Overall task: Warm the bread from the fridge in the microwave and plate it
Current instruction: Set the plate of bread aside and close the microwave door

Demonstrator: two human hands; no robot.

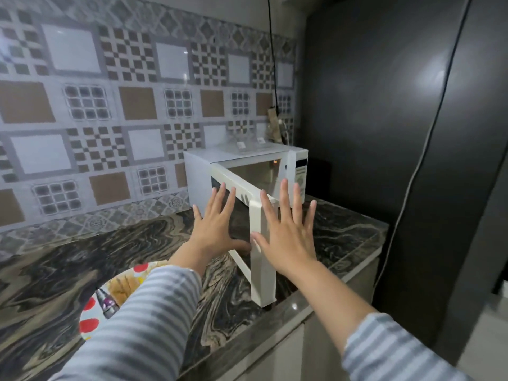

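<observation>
White microwave [242,158] door [261,243] swung open toward the camera, left hand [217,224] and right hand [286,235] fingers spread flat, holding nothing

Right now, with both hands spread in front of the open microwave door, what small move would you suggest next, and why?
I would probably swing the door shut with the right hand. The microwave stands open, the bread seems to lie already on the plate behind the left sleeve, and both the right and the left hand are open and hold nothing.
</observation>
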